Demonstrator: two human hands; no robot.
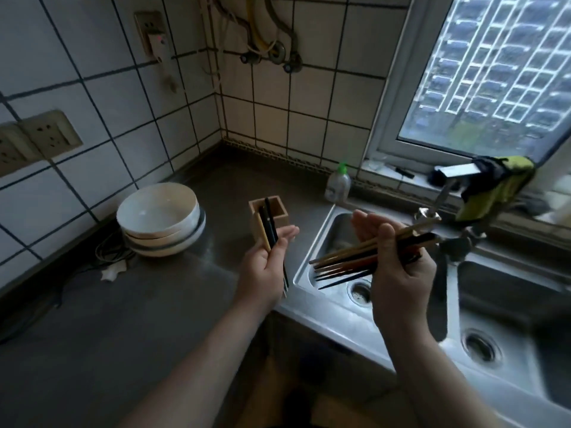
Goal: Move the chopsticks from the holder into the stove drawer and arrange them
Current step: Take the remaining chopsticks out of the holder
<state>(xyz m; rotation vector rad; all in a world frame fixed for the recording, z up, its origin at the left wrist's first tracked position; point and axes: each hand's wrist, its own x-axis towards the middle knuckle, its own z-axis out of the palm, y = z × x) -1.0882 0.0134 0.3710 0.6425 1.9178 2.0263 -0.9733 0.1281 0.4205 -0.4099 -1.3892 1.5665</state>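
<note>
Chopsticks point(355, 261) in right hand point(398, 273), few in left hand point(262, 264)

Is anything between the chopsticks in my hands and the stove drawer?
Cannot tell: the drawer is out of view. Both the left hand and right hand hold chopsticks freely above the counter and sink.

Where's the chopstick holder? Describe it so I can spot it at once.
Find the steel sink, then look at the dark counter just left of its left rim. There the holder, a small wooden box, stands open-topped just beyond the left hand. It is square and tan; the bowls further left are round and white, the bottle behind it clear with a green cap.
</note>
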